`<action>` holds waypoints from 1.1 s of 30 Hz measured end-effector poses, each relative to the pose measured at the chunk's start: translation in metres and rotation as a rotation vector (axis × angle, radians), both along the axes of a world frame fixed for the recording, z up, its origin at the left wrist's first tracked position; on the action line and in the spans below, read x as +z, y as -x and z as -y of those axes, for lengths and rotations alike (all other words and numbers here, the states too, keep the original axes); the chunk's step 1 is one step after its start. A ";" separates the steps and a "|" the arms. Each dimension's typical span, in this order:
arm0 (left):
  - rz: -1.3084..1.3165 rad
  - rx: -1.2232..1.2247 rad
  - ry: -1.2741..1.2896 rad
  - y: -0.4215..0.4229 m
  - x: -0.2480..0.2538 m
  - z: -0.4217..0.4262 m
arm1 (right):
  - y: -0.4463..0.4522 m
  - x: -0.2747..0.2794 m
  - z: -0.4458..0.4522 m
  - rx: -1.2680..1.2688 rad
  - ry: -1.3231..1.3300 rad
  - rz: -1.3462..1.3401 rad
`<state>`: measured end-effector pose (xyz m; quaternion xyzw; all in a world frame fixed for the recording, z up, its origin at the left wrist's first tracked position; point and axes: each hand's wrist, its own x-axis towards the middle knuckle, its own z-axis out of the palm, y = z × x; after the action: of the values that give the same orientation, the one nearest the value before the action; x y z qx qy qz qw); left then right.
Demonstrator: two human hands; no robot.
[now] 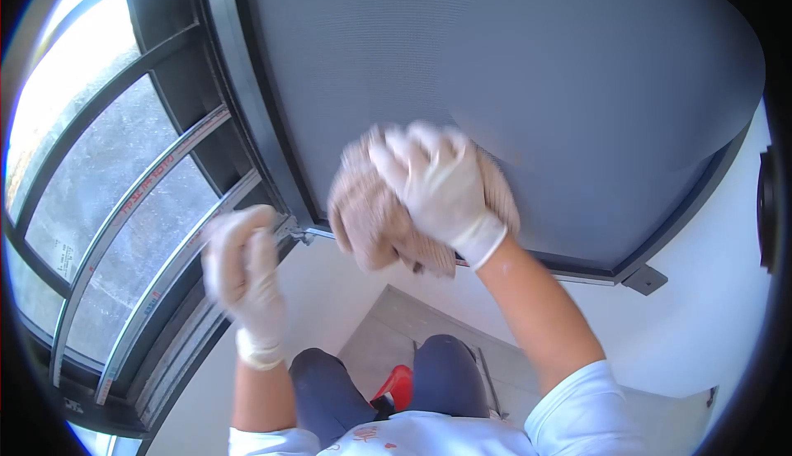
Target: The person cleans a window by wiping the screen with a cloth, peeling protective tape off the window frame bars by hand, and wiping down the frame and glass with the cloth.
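Observation:
My right hand [441,184], in a white glove, presses a crumpled beige-pink cloth [367,217] against the dark mesh screen [346,60]. Its fingers bend over the top of the cloth, and folds hang below the palm. My left hand [243,266], gloved the same way, is held up in front of the window frame's lower corner. Motion blurs its loosely curled fingers; the thumb stands apart from them and I see nothing held there.
On the left is a dark-framed window [124,184] crossed by metal rails [157,175] with red print. A metal bracket [645,279] sticks out at the screen's lower right corner. White wall [660,332] lies below. Something red [396,382] shows between my knees, above the grey floor [388,324].

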<state>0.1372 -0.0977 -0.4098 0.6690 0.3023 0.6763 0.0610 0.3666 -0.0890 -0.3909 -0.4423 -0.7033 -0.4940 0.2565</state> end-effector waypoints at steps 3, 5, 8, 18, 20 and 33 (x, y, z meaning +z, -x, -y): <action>-0.043 0.094 0.218 0.010 -0.092 -0.039 | -0.007 -0.066 0.007 0.034 0.160 0.087; -0.054 0.160 0.311 0.016 -0.133 -0.049 | -0.008 -0.091 0.014 0.059 0.250 0.096; -0.075 0.259 0.498 0.014 -0.146 -0.053 | -0.006 -0.101 0.015 0.096 0.304 0.051; -0.334 0.475 0.602 -0.007 -0.150 -0.087 | -0.004 -0.102 0.014 0.133 0.292 -0.035; -0.344 0.504 0.641 -0.012 -0.147 -0.090 | -0.003 -0.100 0.016 0.131 0.311 -0.045; -0.369 0.601 0.561 -0.019 -0.148 -0.094 | -0.003 -0.101 0.016 0.132 0.299 -0.048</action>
<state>0.1564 -0.0038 -0.5580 0.6185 0.6605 0.4255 -0.0139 0.3701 -0.1050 -0.4921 -0.4400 -0.7900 -0.3555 0.2363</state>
